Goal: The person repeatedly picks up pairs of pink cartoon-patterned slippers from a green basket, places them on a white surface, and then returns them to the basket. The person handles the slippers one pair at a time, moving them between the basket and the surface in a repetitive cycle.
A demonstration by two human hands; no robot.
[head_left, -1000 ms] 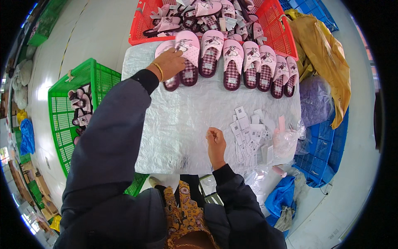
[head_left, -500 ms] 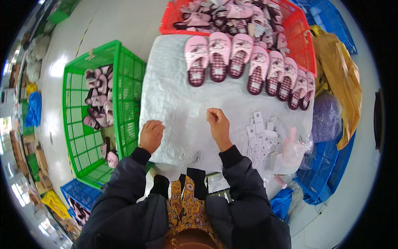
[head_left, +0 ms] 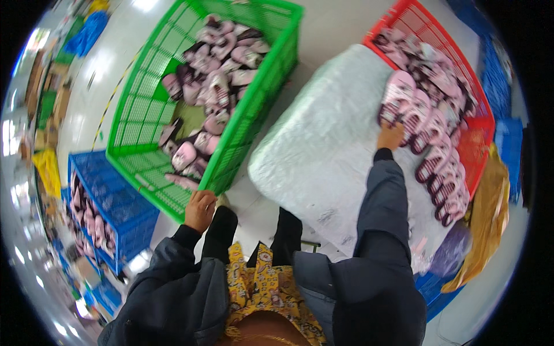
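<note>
My left hand (head_left: 199,211) is at the near corner of a green plastic crate (head_left: 234,138), its fingers curled over the rim. Inside the crate lies a loose heap of pink and dark slippers (head_left: 216,92). Stretched across the table, my right hand (head_left: 392,136) has its fingers closed at the heel of the nearest pink slipper (head_left: 399,86), which has a dark checked insole. That slipper stands at the left end of a row of pink slippers (head_left: 441,158) along the table's far side; the fingertips are slightly blurred.
The table (head_left: 317,144) has a pale, shiny wrapped cover. Behind the row stands a red crate (head_left: 476,144) heaped with slippers. A blue crate (head_left: 112,196) with more slippers is at the left. Brown sheeting (head_left: 485,222) and purple plastic (head_left: 452,248) lie at the right.
The view has turned left, bringing the green crate closer. My left hand has gone from the table to the crate's corner; my right hand has reached forward to the slipper row.
</note>
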